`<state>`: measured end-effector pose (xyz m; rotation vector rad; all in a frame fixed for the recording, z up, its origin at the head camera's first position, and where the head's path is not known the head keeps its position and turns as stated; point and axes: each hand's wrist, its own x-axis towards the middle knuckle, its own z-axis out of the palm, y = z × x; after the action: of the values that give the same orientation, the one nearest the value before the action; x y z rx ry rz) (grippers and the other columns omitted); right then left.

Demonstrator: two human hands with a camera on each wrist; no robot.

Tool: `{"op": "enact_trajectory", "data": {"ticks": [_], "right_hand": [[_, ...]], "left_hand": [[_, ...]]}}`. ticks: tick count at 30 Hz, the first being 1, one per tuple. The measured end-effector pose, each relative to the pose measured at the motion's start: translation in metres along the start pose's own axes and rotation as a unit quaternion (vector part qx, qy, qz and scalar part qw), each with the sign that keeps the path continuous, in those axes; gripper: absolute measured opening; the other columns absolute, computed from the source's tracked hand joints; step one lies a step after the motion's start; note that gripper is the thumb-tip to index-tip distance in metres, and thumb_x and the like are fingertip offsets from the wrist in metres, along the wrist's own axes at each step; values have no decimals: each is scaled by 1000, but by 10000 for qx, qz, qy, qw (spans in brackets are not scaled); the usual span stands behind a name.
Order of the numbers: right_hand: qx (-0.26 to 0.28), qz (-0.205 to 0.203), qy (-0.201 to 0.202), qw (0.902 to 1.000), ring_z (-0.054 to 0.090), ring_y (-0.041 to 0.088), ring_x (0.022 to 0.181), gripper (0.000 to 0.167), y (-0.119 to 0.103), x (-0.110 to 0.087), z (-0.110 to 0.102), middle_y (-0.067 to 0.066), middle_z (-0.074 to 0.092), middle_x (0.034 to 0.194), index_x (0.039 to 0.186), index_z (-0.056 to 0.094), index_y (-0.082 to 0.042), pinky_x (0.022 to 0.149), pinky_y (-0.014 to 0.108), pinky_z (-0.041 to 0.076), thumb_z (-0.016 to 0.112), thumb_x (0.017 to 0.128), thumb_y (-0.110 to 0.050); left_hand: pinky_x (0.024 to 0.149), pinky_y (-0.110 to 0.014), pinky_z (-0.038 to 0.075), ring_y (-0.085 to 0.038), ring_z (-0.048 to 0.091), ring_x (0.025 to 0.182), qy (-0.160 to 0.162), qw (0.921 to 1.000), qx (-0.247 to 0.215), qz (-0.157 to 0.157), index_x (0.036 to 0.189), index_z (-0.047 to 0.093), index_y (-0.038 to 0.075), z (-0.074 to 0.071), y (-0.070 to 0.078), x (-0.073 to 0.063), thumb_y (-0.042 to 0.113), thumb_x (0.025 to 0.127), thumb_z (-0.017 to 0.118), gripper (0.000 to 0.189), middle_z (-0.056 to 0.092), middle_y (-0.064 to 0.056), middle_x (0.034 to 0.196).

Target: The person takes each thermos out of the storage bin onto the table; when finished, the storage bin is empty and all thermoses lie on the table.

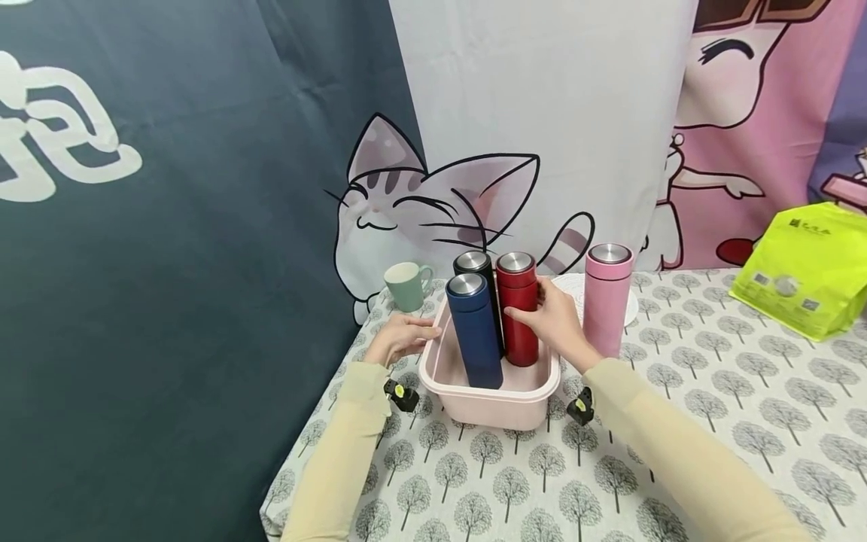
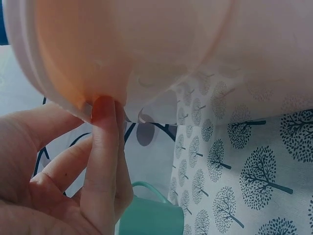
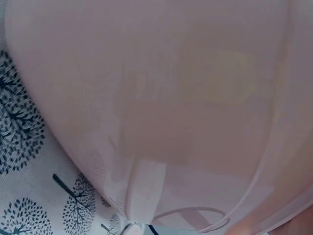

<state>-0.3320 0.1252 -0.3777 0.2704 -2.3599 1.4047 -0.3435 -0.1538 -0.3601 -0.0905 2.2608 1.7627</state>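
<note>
Inside the pink tub (image 1: 494,410) are the blue flask (image 1: 477,335), the black flask (image 1: 486,274) and the red flask (image 1: 519,297) my right hand (image 1: 552,316) grips; my left hand (image 1: 401,337) pinches the tub's left side. Right of it, the pink flask (image 1: 607,309) is left outside.

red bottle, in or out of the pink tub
In: the red bottle stands inside the pink tub, its base visible within the rim.

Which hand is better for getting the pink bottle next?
Probably the right hand: once it releases the red bottle, the pink bottle stands close beside it. The left hand, farther away, grips the tub.
</note>
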Motion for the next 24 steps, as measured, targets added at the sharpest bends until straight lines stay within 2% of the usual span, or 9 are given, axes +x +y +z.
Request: {"op": "enact_trajectory", "data": {"ticks": [8, 14, 21, 24], "right_hand": [[209, -64, 224, 9995, 64, 37, 112, 67, -1, -5, -2, 24, 64, 124, 135, 50, 1, 93, 47, 57, 82, 79, -16], [294, -90, 412, 9987, 66, 36, 108, 67, -9, -6, -9, 24, 66, 120, 134, 51, 1, 91, 47, 59, 82, 78, -16], [389, -164, 710, 9966, 64, 34, 113, 62, -22, -1, -23, 21, 66, 121, 131, 54, -2, 100, 50, 53, 82, 80, -22], [478, -89, 852, 9952, 65, 32, 111, 59, -27, 1, -29, 19, 68, 118, 129, 57, -3, 99, 50, 53, 81, 80, -25]], "left_hand": [[88, -33, 60, -18, 71, 88, -17, 10000, -6, -1, 127, 61, -5, 1, -1, 0, 4, 88, 71, 41, 64, -23, 125], [91, -36, 59, -23, 71, 95, -100, 9999, 35, 31, 128, 59, -7, 2, -1, 0, 4, 88, 71, 43, 62, -25, 127], [92, -36, 58, -20, 71, 92, -92, 9999, 88, -30, 129, 59, -6, -1, 3, 0, 4, 88, 71, 43, 65, -24, 123], [93, -36, 58, -21, 70, 93, -95, 9999, 121, -69, 128, 59, -6, -1, 4, 1, 4, 88, 71, 43, 65, -24, 122]]}}
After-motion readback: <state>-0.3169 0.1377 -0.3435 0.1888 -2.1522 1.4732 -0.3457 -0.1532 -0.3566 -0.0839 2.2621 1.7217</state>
